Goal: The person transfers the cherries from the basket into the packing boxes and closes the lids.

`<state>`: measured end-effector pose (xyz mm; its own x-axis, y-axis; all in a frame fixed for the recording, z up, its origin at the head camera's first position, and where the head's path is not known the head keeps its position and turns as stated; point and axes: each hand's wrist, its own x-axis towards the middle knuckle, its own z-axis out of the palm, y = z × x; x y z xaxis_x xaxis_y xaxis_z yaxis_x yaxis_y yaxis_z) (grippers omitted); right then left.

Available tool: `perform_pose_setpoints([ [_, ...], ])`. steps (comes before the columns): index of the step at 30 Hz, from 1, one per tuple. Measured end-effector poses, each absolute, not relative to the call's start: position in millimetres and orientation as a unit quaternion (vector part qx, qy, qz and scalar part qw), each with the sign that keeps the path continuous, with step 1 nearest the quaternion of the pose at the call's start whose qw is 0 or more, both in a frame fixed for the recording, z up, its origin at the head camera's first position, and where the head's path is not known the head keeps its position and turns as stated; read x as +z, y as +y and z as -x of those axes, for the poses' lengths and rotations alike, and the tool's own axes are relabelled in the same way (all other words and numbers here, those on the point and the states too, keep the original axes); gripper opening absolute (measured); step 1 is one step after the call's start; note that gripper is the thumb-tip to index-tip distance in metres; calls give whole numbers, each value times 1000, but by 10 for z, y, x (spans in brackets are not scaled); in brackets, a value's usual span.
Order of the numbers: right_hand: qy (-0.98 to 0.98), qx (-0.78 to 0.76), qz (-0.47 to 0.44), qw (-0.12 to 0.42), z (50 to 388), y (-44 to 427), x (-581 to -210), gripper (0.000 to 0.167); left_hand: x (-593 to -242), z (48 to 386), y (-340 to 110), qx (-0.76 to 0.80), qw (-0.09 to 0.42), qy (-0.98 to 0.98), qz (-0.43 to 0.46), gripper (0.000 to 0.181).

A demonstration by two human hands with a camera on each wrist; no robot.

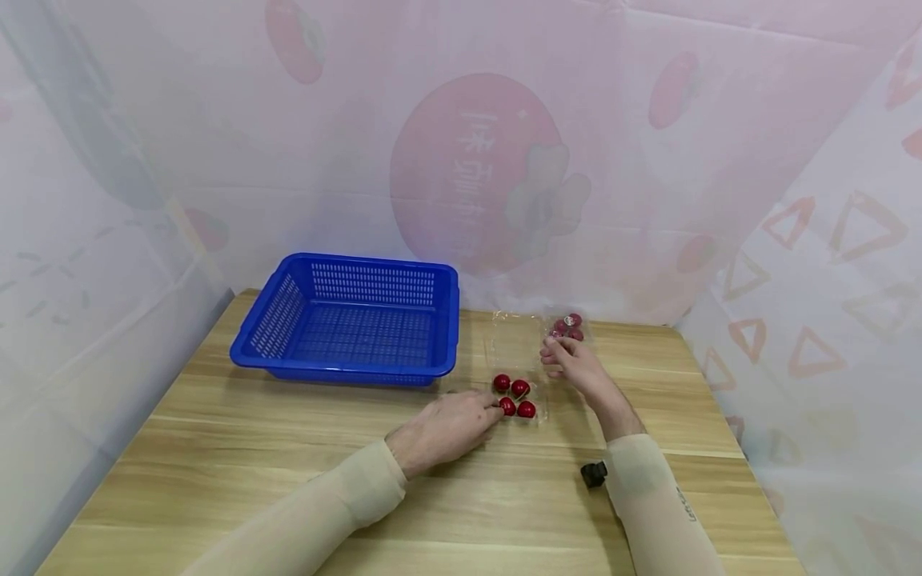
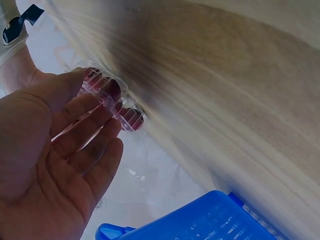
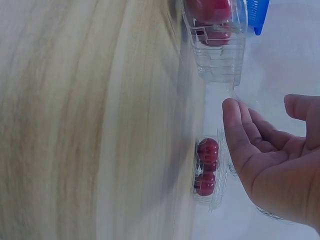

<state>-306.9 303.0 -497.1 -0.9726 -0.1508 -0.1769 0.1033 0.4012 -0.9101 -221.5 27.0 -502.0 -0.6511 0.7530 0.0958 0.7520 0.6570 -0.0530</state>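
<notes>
Several red cherries (image 1: pixel 521 389) lie in a clear plastic clamshell box (image 1: pixel 542 412), and a green stem shows among them. Its transparent lid (image 1: pixel 515 340) is folded back toward the wall. My left hand (image 1: pixel 450 424) reaches the box's left side, fingertips at the nearest cherry; in the left wrist view its fingers are extended beside the box. Right of the lid is my right hand (image 1: pixel 579 370), fingers loosely bent and nothing seen between them in the right wrist view. Just beyond it sits a second, closed box of cherries (image 3: pixel 206 167), partly covered by that hand in the head view.
A blue plastic basket (image 1: pixel 346 372) with slotted sides stands at the back left of the wooden table (image 1: pixel 461 512). Beside the right sleeve is a small black object (image 1: pixel 594 474). Printed cloth walls (image 1: pixel 634 264) enclose the back and sides.
</notes>
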Motion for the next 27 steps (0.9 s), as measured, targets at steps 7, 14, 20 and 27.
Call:
perform_pose_setpoints([
  [7,824,-554,25,116,3031,3062,-4947,75,-5032,2191,271,14,73,-907,415,22],
  [14,825,-553,30,115,3012,3085,-4941,83,-5041,2178,275,12,75,-907,414,23],
  [20,842,-524,56,118,2979,3104,-4962,71,-5038,2173,284,13,74,-910,408,24],
  [27,887,-434,104,118,2914,3143,-4946,63,-5019,2158,277,11,67,-912,404,26],
])
